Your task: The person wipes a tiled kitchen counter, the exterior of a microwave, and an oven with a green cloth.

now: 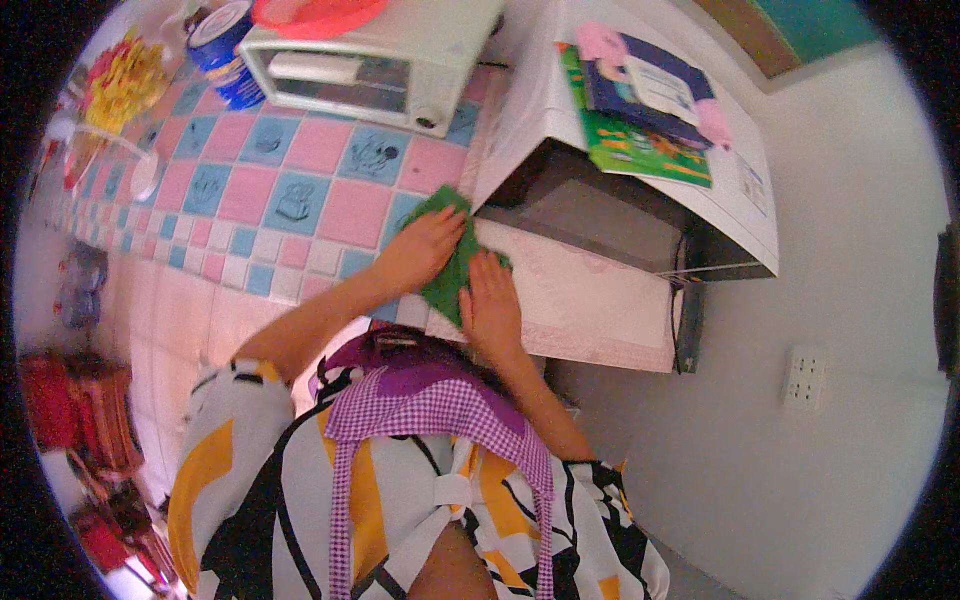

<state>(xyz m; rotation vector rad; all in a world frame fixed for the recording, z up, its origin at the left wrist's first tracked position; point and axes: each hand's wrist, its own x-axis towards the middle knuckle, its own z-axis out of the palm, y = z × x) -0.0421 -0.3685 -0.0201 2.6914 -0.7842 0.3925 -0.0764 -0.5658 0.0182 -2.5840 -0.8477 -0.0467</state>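
Observation:
A green cloth [451,289] lies folded over the join between a pink and blue checked tablecloth [360,214] and a pale pink patterned surface [592,292]. My left hand [425,247] rests flat on the cloth's upper left part, fingers pointing to the upper right. Lower and to the right, my right hand [491,300] presses on the cloth's right side with its fingers extended. Both hands touch the cloth from above, and neither is visibly closed around it.
A toaster oven [352,82] carries a red plastic basin [322,15]. Beside it stand a blue can [225,60] and yellow and red flowers [124,82]. At right is a white appliance [735,165] with green booklets [652,154] on top. A wall socket [805,377] is farther right.

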